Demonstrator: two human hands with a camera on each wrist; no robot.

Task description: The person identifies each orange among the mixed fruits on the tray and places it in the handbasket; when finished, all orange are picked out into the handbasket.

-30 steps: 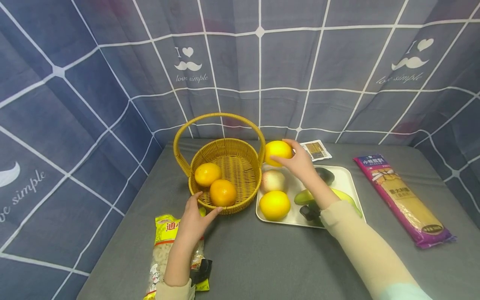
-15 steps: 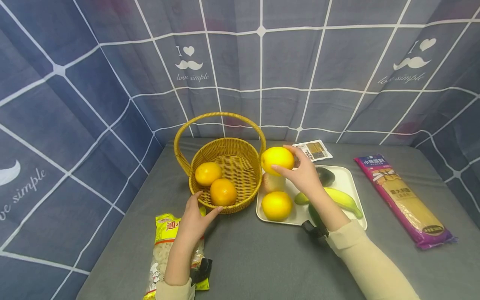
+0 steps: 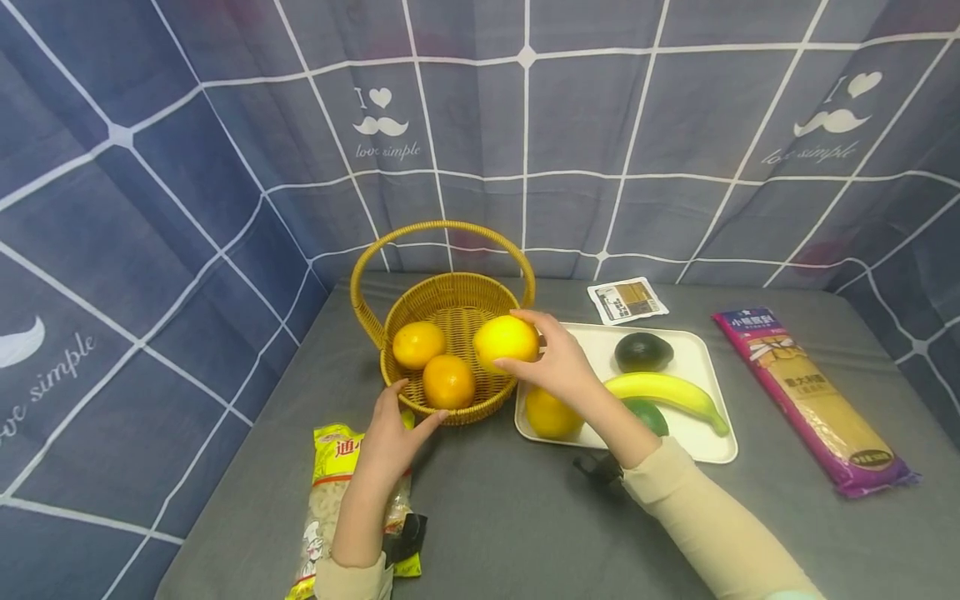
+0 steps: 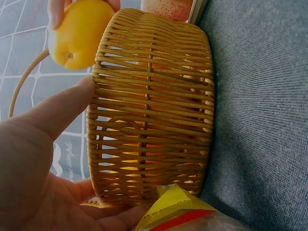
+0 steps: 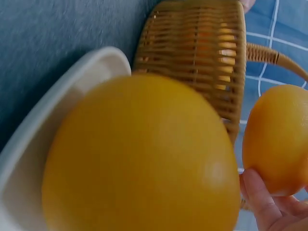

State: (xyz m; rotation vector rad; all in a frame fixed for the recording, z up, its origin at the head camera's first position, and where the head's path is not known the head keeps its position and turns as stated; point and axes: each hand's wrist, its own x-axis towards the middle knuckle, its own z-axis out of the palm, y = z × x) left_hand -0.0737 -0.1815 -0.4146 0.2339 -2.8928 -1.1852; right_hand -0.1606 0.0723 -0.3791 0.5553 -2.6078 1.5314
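My right hand (image 3: 558,362) holds a yellow lemon (image 3: 506,342) between thumb and fingers, over the right side of a wicker basket (image 3: 397,307). In the left wrist view the held lemon (image 4: 79,38) shows just past the basket's rim. Two orange fruits, one in front (image 3: 448,383) and one behind (image 3: 418,345), lie at the left inside the basket. My left hand (image 3: 388,446) grips the basket's front-left rim, its thumb at the rim in the left wrist view. Another lemon (image 3: 551,414) on the tray sits partly under my right hand and fills much of the right wrist view.
The white tray (image 3: 701,354) right of the basket also bears a banana (image 3: 667,390), a dark avocado (image 3: 642,352) and a green fruit (image 3: 647,414). A yellow bag (image 3: 326,496) lies under my left forearm. A spaghetti pack (image 3: 813,400) lies far right, a small packet (image 3: 627,300) behind the tray.
My right hand has carried the lemon from above the tray's back-left corner leftward and toward me, over the basket. My left hand has stayed at the rim.
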